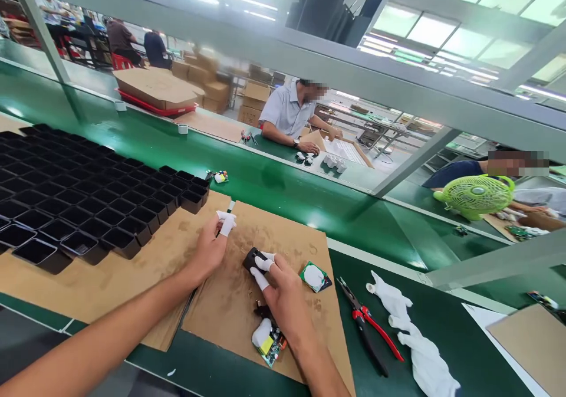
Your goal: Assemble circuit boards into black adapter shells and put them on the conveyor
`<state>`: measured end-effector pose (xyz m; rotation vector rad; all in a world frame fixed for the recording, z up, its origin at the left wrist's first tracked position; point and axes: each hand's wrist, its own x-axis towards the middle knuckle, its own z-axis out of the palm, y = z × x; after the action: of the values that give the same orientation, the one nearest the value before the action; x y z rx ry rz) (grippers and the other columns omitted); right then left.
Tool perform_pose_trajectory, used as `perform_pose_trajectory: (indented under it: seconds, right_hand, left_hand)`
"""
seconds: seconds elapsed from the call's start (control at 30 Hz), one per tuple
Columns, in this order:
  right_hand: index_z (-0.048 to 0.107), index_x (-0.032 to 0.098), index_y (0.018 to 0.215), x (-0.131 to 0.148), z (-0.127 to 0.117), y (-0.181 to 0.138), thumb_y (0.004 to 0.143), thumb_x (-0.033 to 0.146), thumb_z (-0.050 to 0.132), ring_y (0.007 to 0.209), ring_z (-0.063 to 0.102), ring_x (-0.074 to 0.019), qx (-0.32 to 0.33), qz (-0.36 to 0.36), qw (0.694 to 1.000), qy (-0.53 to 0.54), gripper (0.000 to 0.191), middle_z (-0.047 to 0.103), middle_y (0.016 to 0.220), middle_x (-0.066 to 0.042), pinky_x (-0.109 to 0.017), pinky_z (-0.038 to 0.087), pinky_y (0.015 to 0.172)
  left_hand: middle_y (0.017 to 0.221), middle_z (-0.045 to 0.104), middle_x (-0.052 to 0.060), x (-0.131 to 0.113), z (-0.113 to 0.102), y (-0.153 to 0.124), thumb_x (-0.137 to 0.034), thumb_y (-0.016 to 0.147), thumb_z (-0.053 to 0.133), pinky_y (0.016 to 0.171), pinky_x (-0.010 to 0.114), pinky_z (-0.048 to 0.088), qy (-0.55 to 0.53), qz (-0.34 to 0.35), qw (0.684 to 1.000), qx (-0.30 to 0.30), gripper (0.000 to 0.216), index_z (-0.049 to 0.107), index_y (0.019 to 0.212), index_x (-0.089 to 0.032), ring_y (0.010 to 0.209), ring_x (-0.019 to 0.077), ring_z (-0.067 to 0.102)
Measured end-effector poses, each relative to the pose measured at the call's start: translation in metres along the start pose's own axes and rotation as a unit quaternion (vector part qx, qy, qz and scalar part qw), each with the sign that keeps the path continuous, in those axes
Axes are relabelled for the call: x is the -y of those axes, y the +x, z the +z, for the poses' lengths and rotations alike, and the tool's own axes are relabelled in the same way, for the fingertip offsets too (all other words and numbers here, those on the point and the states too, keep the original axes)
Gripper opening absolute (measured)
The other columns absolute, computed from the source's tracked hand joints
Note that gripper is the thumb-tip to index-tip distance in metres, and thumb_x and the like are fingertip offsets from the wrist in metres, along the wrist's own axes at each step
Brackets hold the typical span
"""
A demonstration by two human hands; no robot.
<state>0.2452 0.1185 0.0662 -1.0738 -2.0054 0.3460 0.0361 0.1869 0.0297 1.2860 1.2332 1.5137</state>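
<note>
My right hand [279, 279], white cots on its fingertips, grips a small black plastic part [250, 260] above the cardboard. To its left, my left hand [213, 240] is closed, with white-covered fingertips pressed together. A dark sliver shows at those fingers, but I cannot make out what it is. Just right of my right hand lies a green circuit board [313, 277] with a round white pad. Below my right wrist, partly covered by it, is another circuit board [267, 345] with a yellow component and a white lump. Both hands are over the cardboard sheets [230, 320].
Rows of open black boxes [132, 223] fill the left side. Long-nose pliers [365, 320] with red-black handles and a twisted white cloth [413, 329] lie right. Behind runs a green belt [283, 193] bearing a small board [220, 177]. A green fan [477, 195] and co-workers are beyond.
</note>
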Motion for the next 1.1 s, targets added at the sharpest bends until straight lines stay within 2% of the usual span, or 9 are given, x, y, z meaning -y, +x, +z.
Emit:
perform_pose_trajectory:
  seconds: [0.07,0.2,0.43,0.53,0.63,0.7,0.87,1.0,1.1]
  right_hand:
    - [0.087,0.031,0.12,0.001,-0.006,0.003,0.108,0.027,0.075,0.099,0.086,-0.0246,-0.015,-0.008,1.0,0.006,0.017,0.086,0.11,-0.007,-0.034,0.071,0.082]
    - [0.082,0.032,0.139,-0.002,-0.014,0.006,0.108,0.024,0.076,0.115,0.085,-0.0284,-0.091,0.004,0.996,0.005,0.033,0.087,0.127,-0.01,-0.042,0.071,0.098]
    - [0.091,0.031,0.119,-0.01,0.004,-0.003,0.104,0.023,0.08,0.094,0.088,-0.0268,-0.035,0.016,0.999,0.009,0.02,0.088,0.102,-0.006,-0.035,0.073,0.079]
    - [0.089,0.031,0.127,-0.007,0.0,0.0,0.106,0.024,0.078,0.099,0.089,-0.0266,-0.059,0.003,0.998,0.014,0.024,0.09,0.109,-0.007,-0.036,0.074,0.084]
    - [0.084,0.031,0.138,-0.004,-0.009,0.001,0.105,0.022,0.079,0.111,0.087,-0.0283,-0.126,0.002,0.992,0.027,0.034,0.089,0.125,-0.01,-0.043,0.073,0.098]
    - [0.086,0.032,0.135,-0.005,-0.011,-0.001,0.103,0.021,0.081,0.115,0.086,-0.0288,-0.129,0.033,0.989,0.061,0.035,0.088,0.128,-0.009,-0.045,0.071,0.104]
    - [0.092,0.034,0.112,-0.008,0.002,-0.008,0.092,0.025,0.089,0.106,0.087,-0.0288,-0.01,0.14,0.979,0.15,0.022,0.09,0.108,-0.005,-0.042,0.071,0.097]
    - [0.091,0.029,0.11,-0.006,0.006,-0.005,0.09,0.042,0.093,0.103,0.087,-0.0299,-0.059,0.199,0.957,0.203,0.023,0.09,0.108,-0.007,-0.046,0.073,0.098]
    - [0.084,0.026,0.127,-0.007,-0.005,-0.003,0.104,0.059,0.076,0.109,0.087,-0.0279,-0.13,0.252,0.916,0.283,0.041,0.088,0.124,-0.01,-0.044,0.075,0.095]
  left_hand:
    - [0.094,0.077,0.005,0.001,0.002,-0.002,-0.062,0.105,0.059,0.097,0.041,0.058,0.02,0.001,1.0,0.001,0.04,0.068,0.097,-0.024,0.097,0.0267,0.073]
    - [0.095,0.077,0.005,0.001,0.005,-0.008,-0.056,0.106,0.057,0.095,0.042,0.057,0.049,0.004,0.999,0.009,0.035,0.067,0.096,-0.024,0.096,0.027,0.073]
    - [0.095,0.077,0.004,-0.006,0.0,-0.01,-0.054,0.108,0.055,0.094,0.041,0.057,0.075,-0.009,0.997,0.029,0.035,0.067,0.094,-0.024,0.095,0.0263,0.072]
    - [0.092,0.077,0.005,-0.01,0.001,-0.011,-0.055,0.107,0.055,0.09,0.041,0.058,0.077,-0.005,0.997,0.029,0.036,0.067,0.093,-0.024,0.09,0.0262,0.072]
    - [0.092,0.078,0.005,-0.012,0.001,-0.014,-0.053,0.106,0.056,0.086,0.04,0.058,0.083,0.006,0.996,0.025,0.034,0.068,0.092,-0.024,0.09,0.0268,0.073]
    - [0.096,0.08,0.005,-0.012,0.0,-0.015,-0.052,0.106,0.057,0.086,0.039,0.057,0.091,0.008,0.995,0.025,0.033,0.07,0.094,-0.024,0.093,0.0269,0.074]
    - [0.101,0.081,0.006,-0.012,-0.002,-0.014,-0.056,0.109,0.053,0.092,0.039,0.059,0.107,-0.001,0.994,0.027,0.038,0.07,0.099,-0.023,0.102,0.0272,0.075]
    - [0.094,0.08,0.006,-0.012,-0.004,-0.014,-0.057,0.106,0.053,0.094,0.041,0.06,0.118,-0.002,0.993,0.026,0.038,0.068,0.094,-0.024,0.096,0.0274,0.076]
    - [0.096,0.081,0.006,-0.011,-0.004,-0.015,-0.058,0.104,0.055,0.096,0.042,0.06,0.124,0.007,0.992,0.024,0.037,0.069,0.095,-0.024,0.098,0.0285,0.076]
